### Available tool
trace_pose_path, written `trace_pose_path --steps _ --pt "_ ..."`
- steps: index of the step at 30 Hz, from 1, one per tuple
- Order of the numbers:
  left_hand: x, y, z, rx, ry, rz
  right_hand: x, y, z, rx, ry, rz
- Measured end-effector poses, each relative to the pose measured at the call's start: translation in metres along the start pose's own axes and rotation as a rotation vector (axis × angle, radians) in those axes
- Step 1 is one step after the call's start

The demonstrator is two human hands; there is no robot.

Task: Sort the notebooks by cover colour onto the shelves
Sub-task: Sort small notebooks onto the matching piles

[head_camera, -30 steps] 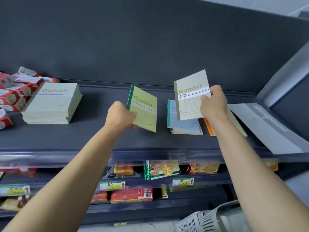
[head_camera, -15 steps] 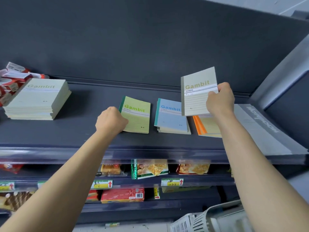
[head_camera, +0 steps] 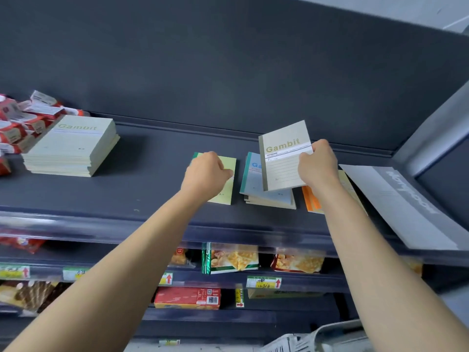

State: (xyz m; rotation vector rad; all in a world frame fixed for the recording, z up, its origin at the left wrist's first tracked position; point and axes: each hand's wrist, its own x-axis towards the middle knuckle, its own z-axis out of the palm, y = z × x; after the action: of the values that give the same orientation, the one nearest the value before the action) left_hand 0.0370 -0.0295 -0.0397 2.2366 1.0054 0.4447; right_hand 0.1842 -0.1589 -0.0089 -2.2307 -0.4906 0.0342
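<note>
A light green notebook [head_camera: 225, 189] lies flat on the dark top shelf [head_camera: 127, 196]. My left hand [head_camera: 204, 174] lies on its upper left part with fingers curled, thumb on the cover. My right hand [head_camera: 318, 166] grips a grey-beige "Gambit" notebook [head_camera: 284, 158] by its right edge and holds it tilted up above a small stack of blue notebooks [head_camera: 256, 184]. An orange-spined notebook [head_camera: 312, 201] lies under my right wrist, partly hidden. A tall stack of cream notebooks [head_camera: 73, 146] sits at the shelf's left.
Red and white packets [head_camera: 20, 120] are piled at the far left of the shelf. A grey printed sheet [head_camera: 406, 204] lies at the right end, over the edge. Snack packs [head_camera: 231, 257] fill the lower shelves. A white basket [head_camera: 304, 341] stands below right.
The green notebook went from tilted in my left hand to lying flat on the shelf, and that hand now sits over it. My right hand still holds the grey-beige notebook.
</note>
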Motion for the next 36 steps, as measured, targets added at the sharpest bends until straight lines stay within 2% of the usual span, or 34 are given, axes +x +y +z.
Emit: trace_pose_path --steps 6,17,20,24,26,36 --pt "0.012 0.024 0.035 -0.06 -0.183 -0.09 0.005 0.015 -0.014 -0.02 -0.003 0.016" --pt "0.021 0.02 0.041 -0.178 -0.159 -0.183 0.01 0.027 -0.014 -0.012 -0.031 0.043" --pt "0.023 0.014 0.03 -0.19 -0.111 -0.238 0.012 0.023 -0.013 0.008 -0.025 0.036" --pt "0.033 -0.005 0.005 -0.299 0.141 -0.294 0.014 0.015 -0.014 0.034 0.017 0.031" --pt "0.036 -0.012 -0.004 -0.328 0.212 -0.308 0.012 0.011 -0.011 0.022 0.011 0.027" --pt "0.024 -0.035 -0.009 -0.339 0.179 -0.286 0.003 0.01 0.006 0.009 -0.098 0.049"
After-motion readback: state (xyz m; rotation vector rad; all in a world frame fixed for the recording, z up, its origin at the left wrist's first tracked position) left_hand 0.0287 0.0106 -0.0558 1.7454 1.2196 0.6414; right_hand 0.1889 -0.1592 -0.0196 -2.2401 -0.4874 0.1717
